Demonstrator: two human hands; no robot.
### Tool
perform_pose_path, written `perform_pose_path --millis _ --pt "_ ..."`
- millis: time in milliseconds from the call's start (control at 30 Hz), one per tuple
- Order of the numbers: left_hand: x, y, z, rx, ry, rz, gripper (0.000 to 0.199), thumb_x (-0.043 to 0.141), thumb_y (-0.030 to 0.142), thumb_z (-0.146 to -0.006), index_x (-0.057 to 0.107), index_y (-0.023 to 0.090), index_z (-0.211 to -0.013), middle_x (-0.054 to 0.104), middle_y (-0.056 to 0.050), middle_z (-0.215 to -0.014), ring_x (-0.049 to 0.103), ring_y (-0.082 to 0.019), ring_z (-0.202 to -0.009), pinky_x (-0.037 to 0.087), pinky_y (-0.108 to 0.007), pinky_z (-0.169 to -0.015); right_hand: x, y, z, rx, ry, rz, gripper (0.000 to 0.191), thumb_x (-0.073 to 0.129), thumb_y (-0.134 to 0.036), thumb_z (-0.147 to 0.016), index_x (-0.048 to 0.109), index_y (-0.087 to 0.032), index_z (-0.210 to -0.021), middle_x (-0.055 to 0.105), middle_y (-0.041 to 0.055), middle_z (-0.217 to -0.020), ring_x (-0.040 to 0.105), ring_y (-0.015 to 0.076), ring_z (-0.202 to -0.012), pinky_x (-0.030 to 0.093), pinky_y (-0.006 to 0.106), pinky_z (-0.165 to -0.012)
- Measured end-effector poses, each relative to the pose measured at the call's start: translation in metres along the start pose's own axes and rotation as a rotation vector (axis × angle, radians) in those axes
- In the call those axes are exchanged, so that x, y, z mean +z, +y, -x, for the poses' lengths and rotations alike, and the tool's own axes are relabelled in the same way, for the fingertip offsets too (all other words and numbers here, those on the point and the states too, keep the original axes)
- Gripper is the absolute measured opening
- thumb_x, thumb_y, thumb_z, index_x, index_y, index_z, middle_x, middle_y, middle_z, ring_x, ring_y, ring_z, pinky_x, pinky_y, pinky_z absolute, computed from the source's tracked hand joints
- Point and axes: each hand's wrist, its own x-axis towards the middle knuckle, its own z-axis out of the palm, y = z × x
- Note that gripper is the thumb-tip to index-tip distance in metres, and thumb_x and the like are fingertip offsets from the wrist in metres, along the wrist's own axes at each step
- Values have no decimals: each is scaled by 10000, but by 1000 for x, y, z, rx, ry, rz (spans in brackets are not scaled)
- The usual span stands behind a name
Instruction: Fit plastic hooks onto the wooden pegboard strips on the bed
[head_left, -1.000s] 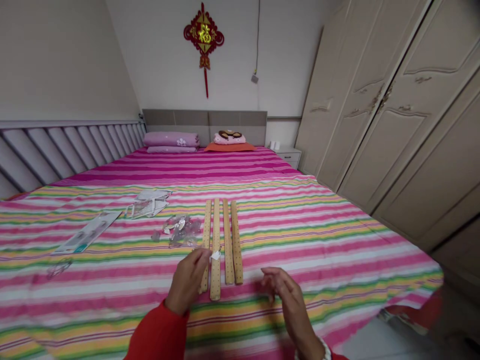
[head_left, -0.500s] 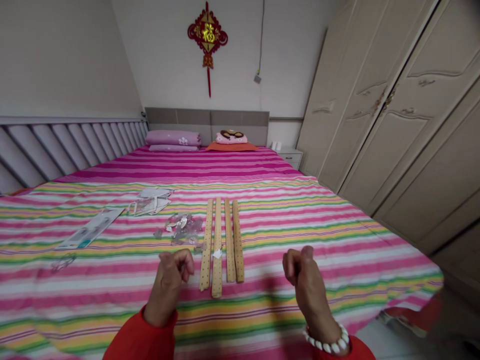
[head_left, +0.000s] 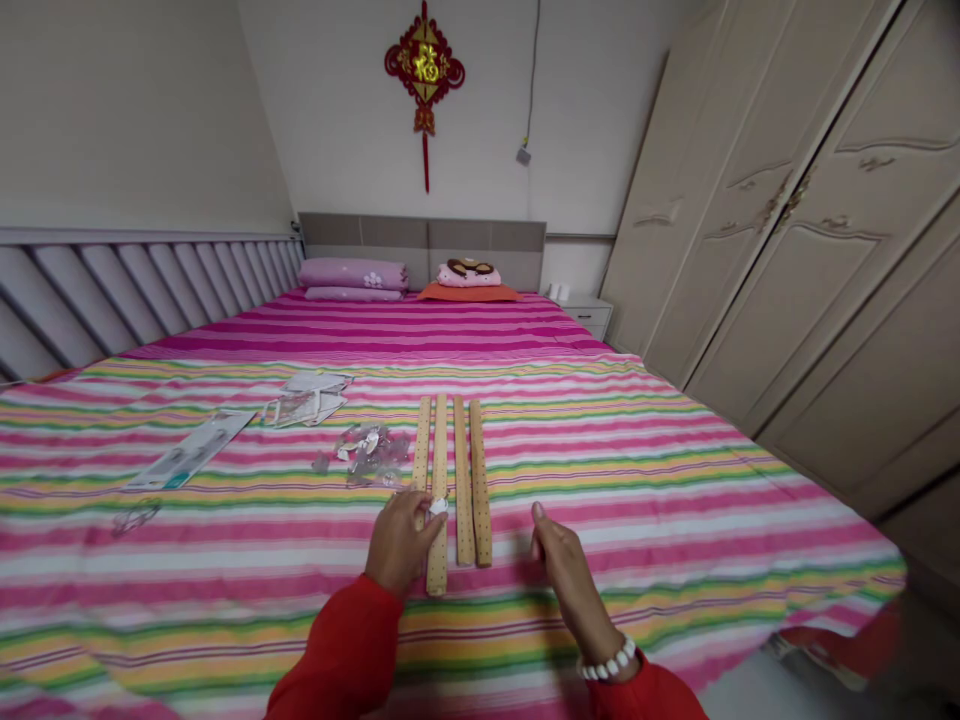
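Four beige dotted strips lie side by side on the striped bedspread: two on the left [head_left: 437, 555] and two on the right [head_left: 478, 500]. My left hand [head_left: 401, 540] reaches over the left pair, its thumb and fingers pinched on a small white tag [head_left: 438, 507] on the second strip. My right hand [head_left: 566, 570], with a white bead bracelet [head_left: 609, 660] at the wrist, is held above the cloth right of the strips. Its thumb points up and its other fingers look curled; nothing shows in them.
Clear plastic packets with small parts [head_left: 371, 452] lie left of the strips. Farther left are pale wrappers [head_left: 307, 400], a long flat package [head_left: 191, 450] and a small wiry bundle [head_left: 136, 517]. Pillows [head_left: 354, 275] lie by the headboard; wardrobes [head_left: 795, 260] stand at right.
My left hand has moved right and forward onto the white tag, and its fingers have closed there. My right hand has moved left, closer to the strips. The view has shifted slightly.
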Motion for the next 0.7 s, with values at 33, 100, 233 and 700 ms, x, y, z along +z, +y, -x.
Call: perform_pose_path --millis 33,100,233,700 --pt "6 1 -1 25 -3 -75 194 620 339 -749 621 181 -862 657 -52 -847 579 -225 -841 420 -321 -753 4 6 0 13 -9 -13 612 459 -739 -748 423 -229 -414 329 -48 -389 309 117 -409 271 281 -458" --pt "16 3 -3 22 -24 -217 193 617 290 -751 623 169 -902 667 -81 -908 570 -261 -913 402 -360 -800 10 19 1 51 -48 -38 612 472 -744 -734 443 -225 -412 345 -48 -383 312 113 -394 273 276 -447" --pt "24 7 -5 -34 -76 -371 149 588 271 -775 617 165 -875 664 -94 -909 561 -287 -948 374 -375 -792 15 37 3 98 -102 -52 620 479 -745 -726 475 -215 -406 397 -36 -375 348 109 -380 282 266 -438" --pt "29 11 -20 -131 -138 -394 168 620 207 -672 601 173 -835 678 -72 -837 612 -248 -865 362 -347 -773 23 47 -14 81 -181 -95 546 544 -689 -728 540 -185 -517 415 -54 -395 378 101 -402 281 244 -452"
